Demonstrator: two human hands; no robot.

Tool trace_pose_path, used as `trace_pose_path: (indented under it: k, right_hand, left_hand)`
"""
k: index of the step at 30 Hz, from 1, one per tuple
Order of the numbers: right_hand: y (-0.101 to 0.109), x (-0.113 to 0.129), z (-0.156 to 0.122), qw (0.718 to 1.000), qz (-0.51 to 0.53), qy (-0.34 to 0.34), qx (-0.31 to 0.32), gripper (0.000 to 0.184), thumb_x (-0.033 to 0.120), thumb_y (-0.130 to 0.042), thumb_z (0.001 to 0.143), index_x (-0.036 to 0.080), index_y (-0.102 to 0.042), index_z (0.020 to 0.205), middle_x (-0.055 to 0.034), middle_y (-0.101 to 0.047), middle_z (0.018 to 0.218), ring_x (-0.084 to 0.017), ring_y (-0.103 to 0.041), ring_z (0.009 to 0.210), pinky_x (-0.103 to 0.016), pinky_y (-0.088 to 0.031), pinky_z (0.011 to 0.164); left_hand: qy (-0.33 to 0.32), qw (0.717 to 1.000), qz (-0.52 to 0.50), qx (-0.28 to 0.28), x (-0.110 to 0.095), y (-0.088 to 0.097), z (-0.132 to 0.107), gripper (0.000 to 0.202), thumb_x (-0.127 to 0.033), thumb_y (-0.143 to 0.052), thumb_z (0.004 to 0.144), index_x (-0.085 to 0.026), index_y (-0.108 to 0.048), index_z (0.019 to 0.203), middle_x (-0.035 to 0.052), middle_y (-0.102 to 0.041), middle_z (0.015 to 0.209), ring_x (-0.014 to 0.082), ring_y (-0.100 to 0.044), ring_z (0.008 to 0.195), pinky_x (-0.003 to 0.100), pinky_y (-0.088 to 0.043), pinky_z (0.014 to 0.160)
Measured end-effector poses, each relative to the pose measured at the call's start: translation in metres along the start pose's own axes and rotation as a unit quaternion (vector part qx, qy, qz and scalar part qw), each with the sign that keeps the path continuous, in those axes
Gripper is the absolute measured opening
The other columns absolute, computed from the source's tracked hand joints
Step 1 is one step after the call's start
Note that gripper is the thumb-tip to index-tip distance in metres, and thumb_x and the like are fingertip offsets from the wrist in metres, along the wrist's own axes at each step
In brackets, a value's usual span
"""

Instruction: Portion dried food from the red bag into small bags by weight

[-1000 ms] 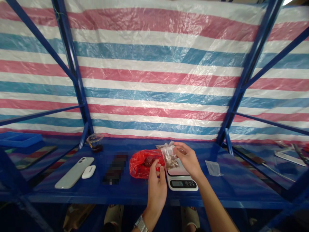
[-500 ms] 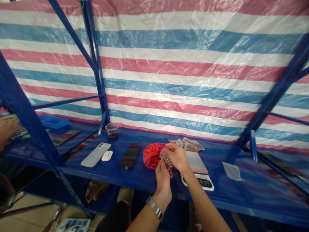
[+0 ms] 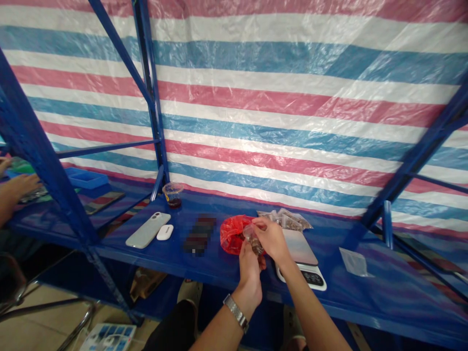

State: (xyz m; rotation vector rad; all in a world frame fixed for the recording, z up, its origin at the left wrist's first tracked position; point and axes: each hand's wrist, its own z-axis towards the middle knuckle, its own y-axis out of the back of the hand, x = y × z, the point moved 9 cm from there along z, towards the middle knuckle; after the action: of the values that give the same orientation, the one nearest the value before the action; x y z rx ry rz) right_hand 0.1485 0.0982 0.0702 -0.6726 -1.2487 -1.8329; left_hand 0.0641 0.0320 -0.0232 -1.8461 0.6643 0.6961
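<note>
Between my two hands is a small clear plastic bag [image 3: 257, 246] with brownish bits in its lower part. My left hand [image 3: 250, 265] is closed on its lower side. At the top edge, the fingers of my right hand [image 3: 269, 237] pinch the bag. Just behind and to the left lies an opened red plastic bag [image 3: 232, 235], its inside partly hidden by my hands. A white digital scale [image 3: 300, 248] sits to the right of my right hand, its display facing me. Several filled clear bags [image 3: 292, 219] lie in a pile behind the scale.
A flat clear bag [image 3: 354, 262] lies on the blue shelf [image 3: 395, 287] at right. To the left are a blurred dark object [image 3: 200, 235], a white earbud case [image 3: 165, 232], a phone [image 3: 148, 230] and a plastic cup [image 3: 173, 196]. Another person's hand [image 3: 22, 190] shows far left.
The view has shifted slightly, so things appear a little further right. Both my hands keep their grip on the small clear bag. The other person's hands at far left have moved.
</note>
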Motion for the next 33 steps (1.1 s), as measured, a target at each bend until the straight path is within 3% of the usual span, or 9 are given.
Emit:
trace_pose_path:
  k: [4, 9, 11, 12, 15, 19, 24, 28, 33]
  right_hand:
    - [0.001, 0.001, -0.002, 1.000, 0.013, -0.001, 0.001, 0.021, 0.024, -0.058, 0.083, 0.020, -0.076, 0.092, -0.0068, -0.081, 0.094, -0.023, -0.076, 0.088, -0.036, -0.058, 0.087]
    - [0.016, -0.004, -0.006, 0.996, 0.084, 0.000, 0.002, 0.022, 0.032, -0.063, 0.084, 0.019, -0.077, 0.097, -0.0091, -0.081, 0.101, -0.024, -0.076, 0.092, -0.038, -0.058, 0.091]
    - [0.028, -0.003, -0.008, 0.990, 0.140, -0.001, 0.002, 0.030, 0.040, -0.069, 0.083, 0.020, -0.077, 0.103, -0.0094, -0.081, 0.101, -0.025, -0.076, 0.091, -0.039, -0.060, 0.089]
    - [0.035, -0.002, -0.010, 0.986, 0.164, -0.001, 0.003, 0.034, 0.044, -0.071, 0.082, 0.020, -0.077, 0.105, -0.0092, -0.081, 0.100, -0.025, -0.076, 0.091, -0.039, -0.060, 0.088]
    - [0.049, 0.005, -0.015, 0.979, 0.202, -0.002, 0.026, 0.037, 0.053, -0.073, 0.082, 0.022, -0.079, 0.101, -0.0076, -0.080, 0.099, -0.025, -0.075, 0.091, -0.037, -0.060, 0.087]
    - [0.072, -0.002, -0.017, 0.978, 0.206, -0.012, 0.021, 0.038, 0.057, -0.072, 0.083, 0.021, -0.078, 0.093, -0.0056, -0.079, 0.091, -0.022, -0.072, 0.084, -0.033, -0.059, 0.079]
    - [0.122, -0.062, -0.014, 0.988, 0.082, -0.089, -0.090, 0.033, 0.047, -0.061, 0.086, 0.018, -0.074, 0.093, -0.0080, -0.078, 0.082, -0.022, -0.071, 0.069, -0.029, -0.052, 0.056]
    - [0.143, -0.097, -0.019, 0.980, -0.056, -0.123, -0.143, 0.023, 0.035, -0.060, 0.083, 0.019, -0.076, 0.086, -0.0092, -0.079, 0.085, -0.026, -0.075, 0.079, -0.034, -0.056, 0.074]
    - [0.157, -0.104, -0.022, 0.969, -0.117, -0.118, -0.181, 0.034, 0.038, -0.055, 0.089, 0.017, -0.078, 0.104, -0.0135, -0.079, 0.103, -0.030, -0.072, 0.101, -0.039, -0.052, 0.094]
  left_hand:
    - [0.008, 1.000, 0.011, 0.000, 0.004, 0.002, 0.002, 0.034, -0.052, -0.062, 0.089, -0.018, -0.060, 0.090, -0.0048, -0.055, 0.058, 0.0092, -0.048, 0.044, 0.021, -0.034, 0.046]
    - [-0.061, 0.993, 0.100, -0.013, -0.015, 0.004, 0.002, 0.051, -0.050, -0.054, 0.096, -0.019, -0.058, 0.136, 0.0013, -0.070, 0.076, 0.0129, -0.059, 0.052, 0.022, -0.040, 0.046]
    - [-0.147, 0.974, 0.169, -0.011, -0.035, 0.000, -0.005, 0.050, -0.045, -0.052, 0.098, -0.022, -0.055, 0.143, 0.0087, -0.075, 0.112, 0.0180, -0.073, 0.089, 0.025, -0.056, 0.070]
    - [-0.192, 0.960, 0.204, 0.000, -0.045, -0.004, -0.010, 0.048, -0.041, -0.050, 0.100, -0.023, -0.056, 0.144, 0.0100, -0.070, 0.132, 0.0202, -0.069, 0.114, 0.028, -0.056, 0.089]
    - [-0.277, 0.911, 0.302, 0.039, -0.062, -0.017, -0.025, 0.047, -0.037, -0.044, 0.103, -0.024, -0.055, 0.147, 0.0079, -0.054, 0.156, 0.0216, -0.046, 0.147, 0.037, -0.037, 0.122]
    - [-0.309, 0.875, 0.369, 0.059, -0.069, -0.027, -0.035, 0.049, -0.039, -0.038, 0.105, -0.026, -0.049, 0.152, 0.0097, -0.053, 0.155, 0.0230, -0.047, 0.146, 0.043, -0.035, 0.123]
    - [-0.299, 0.872, 0.386, 0.033, -0.066, -0.027, -0.034, 0.050, -0.042, -0.035, 0.106, -0.022, -0.047, 0.151, 0.0146, -0.053, 0.153, 0.0245, -0.052, 0.141, 0.044, -0.039, 0.119]
    - [-0.302, 0.869, 0.389, 0.039, -0.061, -0.030, -0.031, 0.047, -0.038, -0.035, 0.106, -0.021, -0.047, 0.149, 0.0143, -0.051, 0.154, 0.0243, -0.048, 0.144, 0.044, -0.036, 0.121]
    - [-0.343, 0.847, 0.403, 0.042, -0.060, -0.033, -0.033, 0.043, -0.037, -0.036, 0.106, -0.022, -0.049, 0.145, 0.0129, -0.063, 0.134, 0.0233, -0.060, 0.130, 0.042, -0.046, 0.112]
